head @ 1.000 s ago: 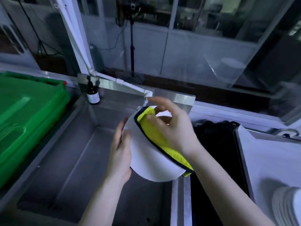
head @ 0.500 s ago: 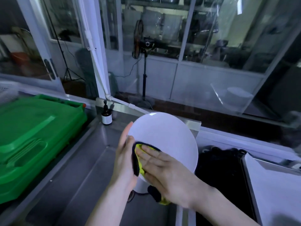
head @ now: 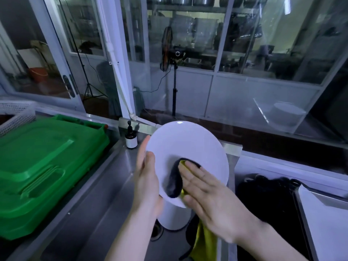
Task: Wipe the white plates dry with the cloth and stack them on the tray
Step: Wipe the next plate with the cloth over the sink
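A green plastic bin (head: 43, 166) sits at the far left, beside a steel sink (head: 90, 213) with a small dark bottle (head: 131, 138) at its back corner. Over the sink, the left hand (head: 146, 185) grips the left rim of a white plate (head: 188, 146), thumb on its face. The plate is held up and tilted toward the camera. The right hand (head: 212, 202), fingers straight, presses a yellow-and-black cloth (head: 174, 178) flat against the plate's lower face, and the cloth's tail hangs below the wrist. The tray (head: 323, 223) lies at the far right.
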The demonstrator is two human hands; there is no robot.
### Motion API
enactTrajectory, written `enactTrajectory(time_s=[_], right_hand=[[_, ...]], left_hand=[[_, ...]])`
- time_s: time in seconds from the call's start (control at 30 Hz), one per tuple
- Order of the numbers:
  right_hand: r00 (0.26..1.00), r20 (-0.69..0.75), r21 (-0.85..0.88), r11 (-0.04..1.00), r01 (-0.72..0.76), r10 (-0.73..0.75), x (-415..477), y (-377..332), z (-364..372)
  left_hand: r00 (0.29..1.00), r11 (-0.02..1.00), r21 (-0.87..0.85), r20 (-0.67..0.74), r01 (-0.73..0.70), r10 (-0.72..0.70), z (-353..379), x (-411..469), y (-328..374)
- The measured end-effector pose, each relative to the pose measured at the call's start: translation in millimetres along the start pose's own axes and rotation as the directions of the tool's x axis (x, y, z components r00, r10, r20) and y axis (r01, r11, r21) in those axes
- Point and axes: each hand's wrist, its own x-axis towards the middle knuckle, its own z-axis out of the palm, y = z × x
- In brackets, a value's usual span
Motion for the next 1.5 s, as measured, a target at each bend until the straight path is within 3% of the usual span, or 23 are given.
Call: enactTrajectory(time_s=[0.07,0.2,0.4,0.47,0.6,0.67,0.8,1.0,1.1,1.27,1.5], right_hand=[[0.999,-0.004,0.051,0.998,0.034,-0.034,10.3,-11.6,5.6],[0.991,-0.062,0.085,0.990,-0.110,0.115,41.8,-7.6,3.8],[0.924,-0.182,-0.034,0.937,-0.348,0.336,52.0,25.4,-5.2],[0.933,-0.205,-0.058,0.948,-0.314,0.296,31.6,22.1,-4.7],[0.998,-0.036,0.061,0.997,-0.041,0.043,11.6,-18.9,8.7],[1.000,-0.011,0.143,0.990,0.000,0.002,24.7,-32.0,11.5],[0.993,-0.059,0.124,0.988,-0.089,0.097,51.3,-20.7,9.7],[0.928,-0.159,-0.061,0.935,-0.350,0.337,53.8,14.9,-0.9],[0.947,-0.128,-0.086,0.948,-0.308,0.296,21.1,2.3,-0.9],[0.997,0.023,0.006,0.998,-0.069,0.069,9.6,-40.3,15.3],[0.956,-0.184,-0.073,0.966,-0.247,0.231,55.5,4.2,-5.2]], left_hand=[[0.998,0.999,0.002,0.046,0.044,-0.044,9.9,-1.8,-8.9],[1.000,1.000,0.003,0.030,0.010,-0.010,15.6,-4.2,-17.2],[0.998,0.999,0.031,-0.058,-0.024,0.026,1.1,-6.4,-3.0],[0.998,0.999,0.007,-0.052,-0.043,0.043,-8.6,-4.1,4.8],[0.999,1.000,-0.015,-0.042,-0.023,0.023,-9.0,-6.5,-2.6],[1.000,1.000,-0.017,-0.001,0.008,-0.008,-4.0,-9.9,-11.5],[1.000,1.000,-0.001,0.012,-0.009,0.009,-5.6,-10.9,-15.7],[0.997,0.998,0.051,-0.064,-0.042,0.045,-13.0,-15.4,-9.5],[0.995,0.999,0.013,-0.085,-0.052,0.053,-21.7,-11.0,-0.8],[0.999,1.000,0.004,-0.019,0.030,-0.029,-15.2,-13.9,-10.0],[0.990,0.980,0.196,0.143,-0.017,-0.011,-16.0,-25.4,-23.4]])
